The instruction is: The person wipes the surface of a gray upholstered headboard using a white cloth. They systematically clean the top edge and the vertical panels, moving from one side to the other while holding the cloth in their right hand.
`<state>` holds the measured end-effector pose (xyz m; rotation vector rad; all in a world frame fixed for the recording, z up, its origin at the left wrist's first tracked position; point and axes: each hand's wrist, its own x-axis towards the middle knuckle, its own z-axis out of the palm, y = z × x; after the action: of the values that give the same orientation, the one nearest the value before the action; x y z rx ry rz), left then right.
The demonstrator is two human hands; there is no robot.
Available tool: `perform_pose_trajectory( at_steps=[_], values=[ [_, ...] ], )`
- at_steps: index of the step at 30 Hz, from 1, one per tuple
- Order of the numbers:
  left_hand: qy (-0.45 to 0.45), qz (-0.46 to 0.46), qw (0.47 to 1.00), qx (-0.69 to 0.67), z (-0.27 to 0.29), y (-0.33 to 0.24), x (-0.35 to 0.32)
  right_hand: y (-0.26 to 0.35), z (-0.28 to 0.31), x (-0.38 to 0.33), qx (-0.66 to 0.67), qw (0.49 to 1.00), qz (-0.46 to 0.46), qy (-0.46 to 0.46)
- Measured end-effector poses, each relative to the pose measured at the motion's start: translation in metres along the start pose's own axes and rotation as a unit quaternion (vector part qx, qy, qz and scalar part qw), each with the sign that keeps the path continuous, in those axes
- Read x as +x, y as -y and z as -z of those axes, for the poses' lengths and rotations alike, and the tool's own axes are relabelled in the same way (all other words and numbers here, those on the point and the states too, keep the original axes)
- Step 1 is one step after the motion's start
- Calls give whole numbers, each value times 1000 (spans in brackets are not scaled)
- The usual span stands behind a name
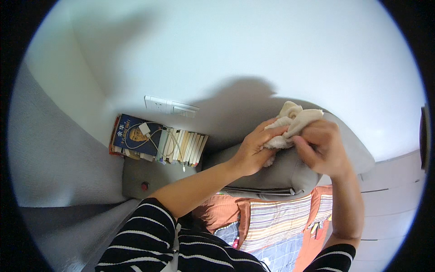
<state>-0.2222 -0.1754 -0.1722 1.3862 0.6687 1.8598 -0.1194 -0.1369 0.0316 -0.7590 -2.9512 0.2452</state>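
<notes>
Far left: books [156,141] stacked on a grey shelf [149,179], a white charger [145,129] with its cable lying across them. White wall socket [171,107] just above on the wall. Centre: left hand [253,152], fingers curled and pinching the near-left edge of a cream cloth [292,122]. Cloth sits bunched on top of the grey headboard [281,174], against the wall. Right hand [321,147], fingers pressed together, gripping the cloth's right side. Near, below the headboard: striped pillow [281,220] on orange bedding. Striped sleeves at the near edge.
</notes>
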Motion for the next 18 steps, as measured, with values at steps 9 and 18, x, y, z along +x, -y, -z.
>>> perform_pose_trajectory(
  at_steps=[9,18],
  values=[
    [-20,332,917,222,56,194,-136,-15,-24,21,-48,988,61,136],
    [11,-26,999,39,3,53,9,-12,-21,23,103,992,-56,39]
  ],
)
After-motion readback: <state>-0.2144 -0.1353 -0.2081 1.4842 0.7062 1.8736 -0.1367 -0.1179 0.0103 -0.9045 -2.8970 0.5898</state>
